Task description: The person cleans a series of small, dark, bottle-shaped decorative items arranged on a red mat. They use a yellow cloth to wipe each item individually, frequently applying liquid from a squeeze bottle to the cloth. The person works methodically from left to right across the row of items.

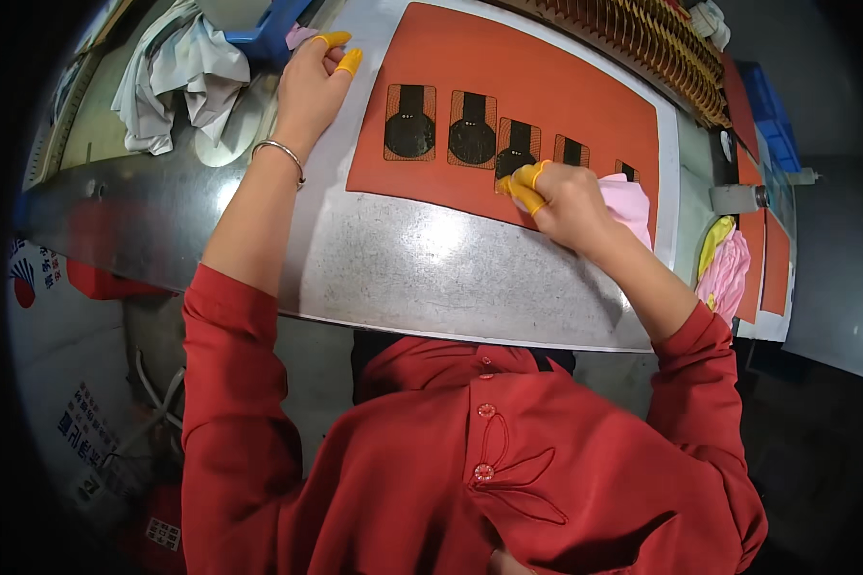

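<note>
Across an orange-red mat [566, 57] runs a slanting row of several thin flat pieces, each with a black round shape and stem on a gold-patterned rectangle. Two of them, a flat piece [410, 125] and its neighbour [472, 129], lie fully in sight at the left. My right hand [571, 206], wearing yellow finger cots, is closed with its fingertips at the lower edge of the third flat piece [518, 139]. A pink cloth [628, 203] shows beside that hand and partly covers the row's right end. My left hand [314, 86], fingers bent and cot-covered tips apart, hovers left of the mat.
White-grey rags [187, 72] and a blue bin [268, 34] are at the far left. A rack of brown slats [642, 48] stands along the back. To the right are a bottle [738, 198] and pink and yellow cloths [724, 264]. The metal table's [431, 278] front edge is before me.
</note>
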{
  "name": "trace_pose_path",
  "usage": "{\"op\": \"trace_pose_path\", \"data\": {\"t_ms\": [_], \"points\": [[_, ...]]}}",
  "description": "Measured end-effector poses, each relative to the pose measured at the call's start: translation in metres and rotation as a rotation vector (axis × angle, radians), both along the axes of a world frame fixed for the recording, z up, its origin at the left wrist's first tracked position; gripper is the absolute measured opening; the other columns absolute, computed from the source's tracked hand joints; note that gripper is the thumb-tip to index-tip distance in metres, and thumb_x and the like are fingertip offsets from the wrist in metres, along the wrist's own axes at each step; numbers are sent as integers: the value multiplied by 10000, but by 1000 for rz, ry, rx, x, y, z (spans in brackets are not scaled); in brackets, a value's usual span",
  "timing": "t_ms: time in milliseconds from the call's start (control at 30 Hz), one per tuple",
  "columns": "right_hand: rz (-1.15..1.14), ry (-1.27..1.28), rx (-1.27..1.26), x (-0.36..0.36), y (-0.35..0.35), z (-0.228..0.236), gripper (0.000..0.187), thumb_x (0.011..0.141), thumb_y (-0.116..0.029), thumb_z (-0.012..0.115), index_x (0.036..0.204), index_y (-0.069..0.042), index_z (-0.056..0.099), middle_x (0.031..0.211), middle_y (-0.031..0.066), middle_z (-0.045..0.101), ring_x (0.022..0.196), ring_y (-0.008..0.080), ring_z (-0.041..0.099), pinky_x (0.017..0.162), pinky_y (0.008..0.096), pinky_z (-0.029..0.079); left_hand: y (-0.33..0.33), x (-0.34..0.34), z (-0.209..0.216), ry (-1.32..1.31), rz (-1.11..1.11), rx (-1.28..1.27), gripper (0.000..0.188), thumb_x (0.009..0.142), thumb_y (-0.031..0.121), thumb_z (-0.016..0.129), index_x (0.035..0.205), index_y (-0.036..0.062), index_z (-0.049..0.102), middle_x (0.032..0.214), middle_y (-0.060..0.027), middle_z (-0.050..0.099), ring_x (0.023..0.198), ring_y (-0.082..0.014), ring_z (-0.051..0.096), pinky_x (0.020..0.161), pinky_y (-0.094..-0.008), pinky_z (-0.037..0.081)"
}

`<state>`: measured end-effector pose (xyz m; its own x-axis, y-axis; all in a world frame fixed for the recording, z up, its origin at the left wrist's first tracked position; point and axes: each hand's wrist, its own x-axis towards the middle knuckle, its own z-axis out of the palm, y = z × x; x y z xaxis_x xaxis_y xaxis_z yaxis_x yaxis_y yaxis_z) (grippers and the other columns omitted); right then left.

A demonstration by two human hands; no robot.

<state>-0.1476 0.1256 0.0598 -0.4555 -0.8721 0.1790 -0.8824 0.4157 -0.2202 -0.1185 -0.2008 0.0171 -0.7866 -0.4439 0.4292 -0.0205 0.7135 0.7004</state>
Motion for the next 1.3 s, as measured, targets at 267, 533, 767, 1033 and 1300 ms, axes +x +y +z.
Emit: {"op": "trace_pose_path", "data": {"t_ms": [267, 533, 767, 1033, 1300], "points": [[-43, -170, 10, 4, 2, 10, 156, 718, -163, 659, 703, -19, 603, 670, 148, 586, 607, 326, 581, 539, 427, 449, 4, 3, 4, 20, 26, -52, 289, 795, 149, 643, 1049, 12, 619, 787, -51, 600, 669, -123, 519, 636, -257, 436], [-251, -10, -44, -41, -29, 6, 126, 781, -181, 618, 796, -56, 622, 702, 155, 602, 648, 331, 591, 588, 419, 460, 5, 2, 7, -12, 18, 27, 299, 789, 183, 633, 1039, 21, 615, 789, -60, 584, 684, -187, 543, 665, -307, 453], [-233, -8, -47, -41, -28, 2, 109, 771, -146, 619, 810, -45, 631, 703, 158, 611, 655, 329, 595, 594, 418, 460, 7, 2, 9, -6, 26, 15, 297, 785, 186, 636, 1033, 23, 618, 794, -61, 587, 686, -189, 546, 669, -310, 456], [-153, 33, -78, -43, -23, -4, 94, 753, -133, 627, 795, -49, 634, 694, 153, 607, 644, 321, 595, 571, 401, 466, 6, 3, 8, 5, 20, 20, 291, 788, 188, 630, 1026, 21, 613, 802, -58, 585, 687, -191, 547, 668, -320, 455], [-141, 26, -4, -54, -25, 0, 101, 767, -160, 615, 779, -60, 608, 664, 137, 573, 615, 316, 578, 547, 395, 459, 4, 1, 5, 0, 11, -10, 288, 785, 201, 633, 1011, 24, 613, 805, -56, 586, 686, -196, 555, 667, -323, 457]]}}
